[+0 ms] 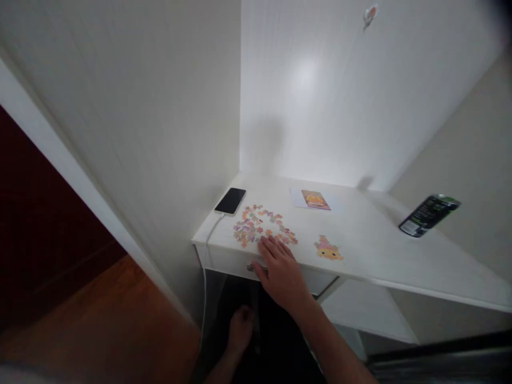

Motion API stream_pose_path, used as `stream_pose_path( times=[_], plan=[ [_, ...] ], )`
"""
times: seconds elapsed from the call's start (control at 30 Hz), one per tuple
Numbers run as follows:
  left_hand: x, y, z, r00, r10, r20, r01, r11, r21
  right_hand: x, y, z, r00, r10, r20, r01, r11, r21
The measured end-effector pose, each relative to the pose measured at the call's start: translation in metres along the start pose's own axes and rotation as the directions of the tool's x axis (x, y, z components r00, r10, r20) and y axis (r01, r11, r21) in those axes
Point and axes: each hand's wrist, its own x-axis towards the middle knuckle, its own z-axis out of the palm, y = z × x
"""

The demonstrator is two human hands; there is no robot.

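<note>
My right hand [280, 269] lies palm down at the front edge of a white desk [372, 234]. Its fingers are spread and the fingertips touch the near side of a loose pile of small pink and orange puzzle pieces [258, 223]. Nothing is gripped in it. A small joined cluster of orange and pink pieces [328, 249] lies on the desk just right of the hand. Further back a small colour picture [315, 199] rests on a white sheet. My left hand is out of sight.
A black phone [231, 201] lies at the desk's left back corner with a white cable [208, 240] hanging over the edge. A dark packet [429, 214] lies at the right. White walls close in behind and left. My bare foot [241, 326] stands under the desk.
</note>
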Motion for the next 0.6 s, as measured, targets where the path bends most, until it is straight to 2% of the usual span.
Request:
stream_pose_path(
  times=[0.07,0.13,0.2,0.27,0.47,0.53,0.6],
  plan=[
    [-0.003,0.006,0.0,1.0,0.014,-0.024,-0.012,0.996,0.085,0.001,0.006,-0.004,0.997,-0.046,0.064,0.046,0.999,0.005],
    [-0.007,0.012,0.0,0.999,0.017,-0.04,-0.007,0.97,0.241,0.004,0.012,-0.011,0.989,-0.079,0.122,0.076,0.997,0.03],
    [-0.009,0.017,0.002,0.999,0.014,-0.029,-0.001,0.907,0.421,0.009,0.019,-0.019,0.98,-0.105,0.167,0.095,0.993,0.067],
    [-0.011,0.02,0.005,1.0,0.015,0.015,-0.021,0.849,0.528,0.017,0.028,-0.029,0.97,-0.137,0.2,0.115,0.986,0.117],
    [-0.017,0.024,0.008,0.987,0.035,0.156,-0.113,0.844,0.524,0.063,0.07,-0.062,0.966,-0.2,0.163,0.165,0.965,0.205],
    [-0.017,0.024,0.011,0.968,0.048,0.245,-0.173,0.838,0.518,0.084,0.087,-0.069,0.957,-0.205,0.206,0.163,0.965,0.204],
    [-0.015,0.024,0.016,0.93,0.019,0.368,-0.199,0.866,0.458,0.105,0.102,-0.07,0.932,-0.199,0.302,0.139,0.968,0.209]
  ],
)
